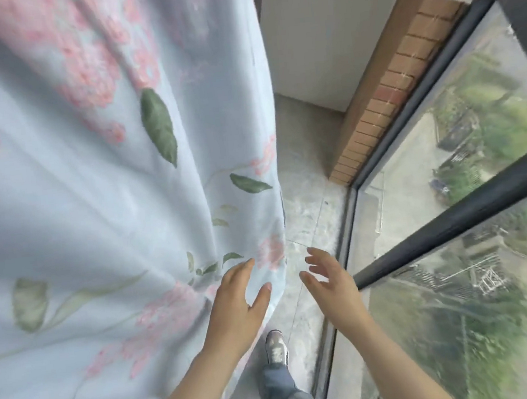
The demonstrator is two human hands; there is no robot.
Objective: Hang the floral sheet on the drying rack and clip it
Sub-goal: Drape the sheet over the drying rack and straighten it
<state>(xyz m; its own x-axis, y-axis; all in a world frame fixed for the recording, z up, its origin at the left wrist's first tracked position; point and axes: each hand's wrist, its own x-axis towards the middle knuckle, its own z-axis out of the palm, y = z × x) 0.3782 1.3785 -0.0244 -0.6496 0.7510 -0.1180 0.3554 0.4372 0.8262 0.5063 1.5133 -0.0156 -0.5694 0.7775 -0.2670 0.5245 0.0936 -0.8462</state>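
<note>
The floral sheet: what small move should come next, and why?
Probably grip the right edge of the floral sheet with the left hand, which is nearest it, and pull it straight: both hands are open, the right hand off the cloth, and the sheet hangs in slanting folds.

One floral sheet (pixel 93 201) at nine o'clock. Two hands at six o'clock: left hand (pixel 237 302), right hand (pixel 329 285). One shoe (pixel 276 347).

You see the floral sheet (pixel 91 185) as soft matt woven cloth, the floor (pixel 308 201) as mottled stone-like tile with a dull sheen, the ledge (pixel 385 102) as rough brick, and the window (pixel 447 163) as glossy glass in a smooth dark frame.
</note>
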